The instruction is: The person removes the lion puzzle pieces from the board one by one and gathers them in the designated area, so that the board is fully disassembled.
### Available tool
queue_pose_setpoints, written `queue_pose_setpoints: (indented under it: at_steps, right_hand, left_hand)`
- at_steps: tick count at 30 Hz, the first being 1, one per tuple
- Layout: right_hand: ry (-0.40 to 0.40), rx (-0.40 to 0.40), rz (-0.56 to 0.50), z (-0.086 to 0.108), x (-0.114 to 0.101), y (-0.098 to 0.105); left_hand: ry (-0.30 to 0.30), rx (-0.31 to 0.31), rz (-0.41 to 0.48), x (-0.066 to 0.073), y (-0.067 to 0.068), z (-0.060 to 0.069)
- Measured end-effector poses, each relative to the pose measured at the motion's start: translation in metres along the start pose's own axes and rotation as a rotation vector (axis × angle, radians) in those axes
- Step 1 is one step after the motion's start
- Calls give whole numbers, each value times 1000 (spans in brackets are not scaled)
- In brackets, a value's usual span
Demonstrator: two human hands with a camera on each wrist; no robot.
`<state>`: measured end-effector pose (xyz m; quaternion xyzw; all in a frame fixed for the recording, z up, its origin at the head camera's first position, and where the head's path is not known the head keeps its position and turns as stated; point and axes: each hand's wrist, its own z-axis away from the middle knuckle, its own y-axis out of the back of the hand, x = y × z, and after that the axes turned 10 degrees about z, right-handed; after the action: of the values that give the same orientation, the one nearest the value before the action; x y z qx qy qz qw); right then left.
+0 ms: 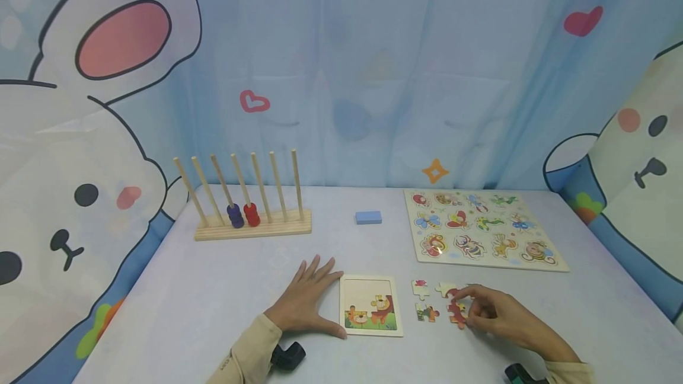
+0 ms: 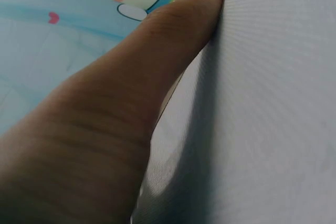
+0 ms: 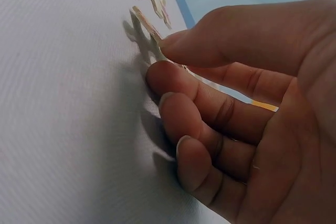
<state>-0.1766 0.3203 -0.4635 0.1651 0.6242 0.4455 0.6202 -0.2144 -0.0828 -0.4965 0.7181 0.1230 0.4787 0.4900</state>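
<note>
Jigsaw piece [image 1: 457, 314], reddish brown, lies right of the puzzle frame [image 1: 367, 289] at the fingertips of the right hand [image 1: 493, 314], which pinches it between thumb and index finger; in the right wrist view it tilts up, casting a shadow on the counter [image 1: 176, 313]. Left of the frame, the left hand [image 1: 306, 304] is spread wide, its thumb touching the frame's near left corner and its index finger by the far left one. Small lettering on the left sleeve [image 1: 249, 342] cannot be made out. Pale wood borders the frame; fitted pieces inside show orange and brown animals over green grass, with bare wood above. Three other loose pieces [image 1: 427, 313] lie between the frame and the right hand, one bearing a pink-red shape, another green and orange.
</note>
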Motion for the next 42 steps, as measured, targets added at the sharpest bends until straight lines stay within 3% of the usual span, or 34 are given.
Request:
queue_pose_setpoints:
  at_steps: [19, 30, 33, 37, 42]
  right_hand:
    - [-11, 6, 23, 1, -2, 2]
    - [14, 86, 114, -13, -24, 0]
    - [53, 126, 125, -21, -34, -4]
    - [161, 153, 103, -33, -46, -12]
    - [276, 187, 153, -47, -61, -27]
  left_hand:
    - [-6, 3, 4, 0, 0, 0]
    - [-2, 1, 10, -1, 0, 0]
    - [-8, 1, 2, -1, 0, -1]
    - [-3, -6, 2, -1, 1, 0]
    - [10, -11, 14, 1, 0, -1]
